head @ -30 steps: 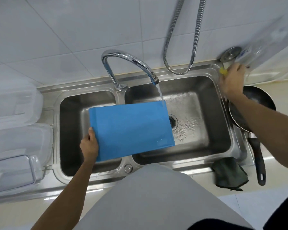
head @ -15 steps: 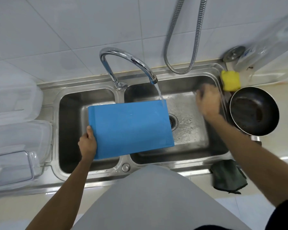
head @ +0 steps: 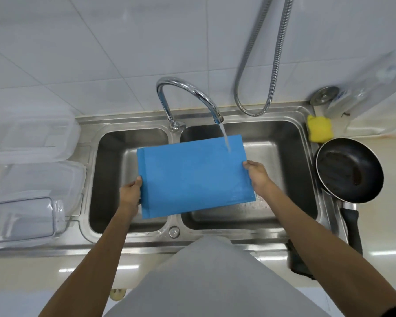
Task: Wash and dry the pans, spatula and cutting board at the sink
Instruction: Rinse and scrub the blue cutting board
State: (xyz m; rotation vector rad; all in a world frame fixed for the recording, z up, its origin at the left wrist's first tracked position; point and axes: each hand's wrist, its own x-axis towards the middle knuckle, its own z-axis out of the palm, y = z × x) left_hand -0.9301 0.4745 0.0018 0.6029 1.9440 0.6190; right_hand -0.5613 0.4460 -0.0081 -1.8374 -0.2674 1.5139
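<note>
The stainless double sink [head: 146,239] filled the middle of the view, and the blue cutting board [head: 192,177] was held flat above it, spanning the divider between the two bowls with its far right corner under the stream of water [head: 225,139] from the chrome faucet [head: 188,88]. Clear plastic containers [head: 32,138] sat on the left drainboard. A dark frying pan [head: 349,170] rested on the counter just right of the sink, its handle pointing toward the person, with a dark cloth [head: 300,259] near the front edge and a yellow sponge [head: 319,131] at the back corner. The left hand [head: 130,193] gripped the board's left edge, thumb on top; the right hand [head: 257,177] clasped the right edge. No spatula could be seen. Judging from this, the board was wet and likely slick, so a light two-sided hold might let it slide and drop into a bowl. Water striking the flat face could also sheet off toward the person or the counter, and a swing of the right arm might knock the pan.
</note>
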